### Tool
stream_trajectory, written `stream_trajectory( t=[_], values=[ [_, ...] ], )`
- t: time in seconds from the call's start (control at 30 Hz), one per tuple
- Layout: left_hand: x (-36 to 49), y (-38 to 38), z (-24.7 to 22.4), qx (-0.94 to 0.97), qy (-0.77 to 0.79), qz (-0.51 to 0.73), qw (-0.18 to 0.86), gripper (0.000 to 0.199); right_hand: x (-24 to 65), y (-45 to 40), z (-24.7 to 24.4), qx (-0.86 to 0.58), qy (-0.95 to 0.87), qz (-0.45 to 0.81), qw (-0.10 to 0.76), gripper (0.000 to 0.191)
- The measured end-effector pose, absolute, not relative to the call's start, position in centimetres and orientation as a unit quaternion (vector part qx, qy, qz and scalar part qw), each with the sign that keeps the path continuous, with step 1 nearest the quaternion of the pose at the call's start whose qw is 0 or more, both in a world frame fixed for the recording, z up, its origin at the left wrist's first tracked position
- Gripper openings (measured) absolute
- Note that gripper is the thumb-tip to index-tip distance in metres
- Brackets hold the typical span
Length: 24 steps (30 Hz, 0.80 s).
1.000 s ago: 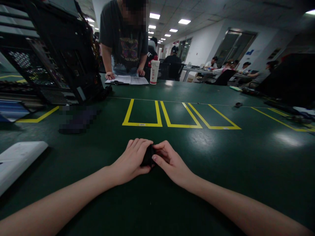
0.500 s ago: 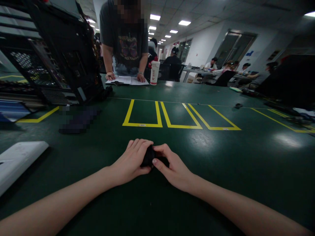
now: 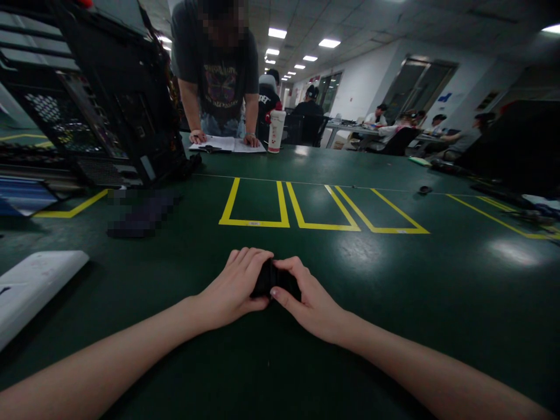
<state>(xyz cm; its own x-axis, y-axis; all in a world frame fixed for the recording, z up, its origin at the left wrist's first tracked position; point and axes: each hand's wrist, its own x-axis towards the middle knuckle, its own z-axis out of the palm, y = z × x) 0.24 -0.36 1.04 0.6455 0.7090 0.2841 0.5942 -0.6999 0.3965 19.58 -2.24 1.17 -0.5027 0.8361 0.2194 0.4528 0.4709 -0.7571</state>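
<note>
A: In the head view, what do the hands have hold of?

B: A small black object (image 3: 263,282). The left hand (image 3: 240,283) is curled over its left side, thumb low, fingers across the top. The right hand (image 3: 308,297) bends round the other side, index finger above and thumb below. So both are gripping it.

A: Why 2 hands for something so small?

B: My guess is steadiness: 1 hand braces while the other has finer control. Its full shape is hidden by the fingers.

A: Where on the table (image 3: 266,361) is it?

B: Well in from the far edge, on the wearer's side; the near edge is out of view. Whether its underside touches the tabletop, I can't tell.

A: And the yellow tape outlines (image 3: 254,223)?

B: There are 3 side by side, between the hands and the far edge, probably to mark set places.

A: Anything at that edge?

B: A clipboard (image 3: 219,143) under a co-worker's hands (image 3: 199,137), handy for writing, I'd say, with a white cup (image 3: 276,133) just beside it.
</note>
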Motion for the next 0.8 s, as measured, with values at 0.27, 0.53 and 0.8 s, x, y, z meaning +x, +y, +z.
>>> stream_trajectory(
  t=[0.27, 0.53, 0.8],
  values=[
    [0.18, -0.38, 1.34, 0.899, 0.359, 0.208, 0.141, 0.058, 19.14, -1.91, 1.06, -0.416, -0.758, 0.386, 0.32, 0.015],
    [0.25, -0.32, 1.31, 0.898, 0.36, 0.21, 0.141, 0.059, 19.32, -2.14, 1.49, -0.421, -0.788, 0.341, 0.291, 0.02],
    [0.23, -0.28, 1.22, 0.898, 0.359, 0.211, 0.139, 0.06, 19.41, -2.35, 1.23, -0.405, -0.788, 0.341, 0.314, 0.018]
  ],
)
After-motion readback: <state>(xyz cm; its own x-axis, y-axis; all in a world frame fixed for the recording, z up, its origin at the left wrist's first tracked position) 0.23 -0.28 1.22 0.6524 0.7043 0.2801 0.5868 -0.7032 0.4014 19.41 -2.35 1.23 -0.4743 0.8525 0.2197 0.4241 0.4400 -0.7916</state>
